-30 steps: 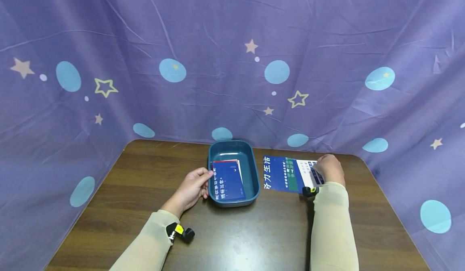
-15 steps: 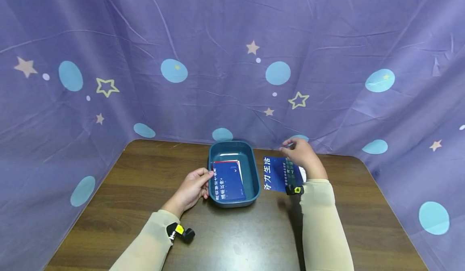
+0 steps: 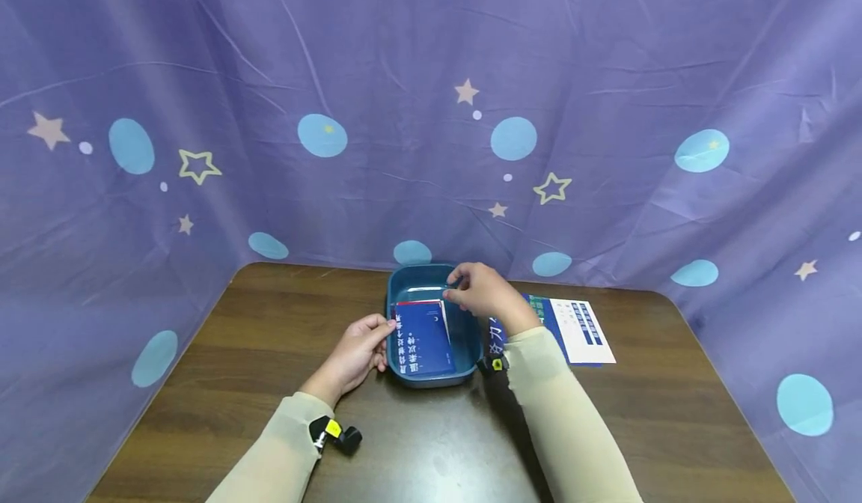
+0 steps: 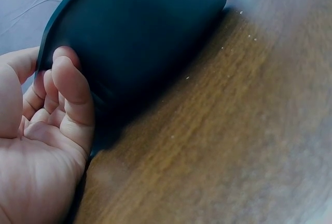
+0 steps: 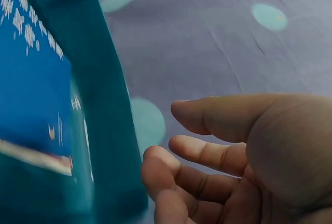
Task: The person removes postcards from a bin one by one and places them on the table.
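Observation:
A dark teal plastic bin (image 3: 465, 338) stands on the table. Inside it lie blue cards (image 3: 429, 342) with white writing, with red and white edges showing beneath the top one. My left hand (image 3: 346, 353) pinches the bin's left wall between thumb and fingers; in the left wrist view the bin's outer side (image 4: 140, 32) fills the space beside the fingertips. Over the bin's far right part hovers my right hand (image 3: 488, 292). Its thumb and fingers (image 5: 202, 117) are apart and loosely bent, with nothing between them.
Right of the bin, overlapping cards lie on the table (image 3: 673, 413): a white one (image 3: 579, 331) and blue and green ones, partly hidden by my right arm. A purple curtain (image 3: 404, 76) with stars and dots hangs behind the table.
From the cards at the right, my right hand has moved left to above the bin, uncovering the white card. My left hand keeps its hold on the bin.

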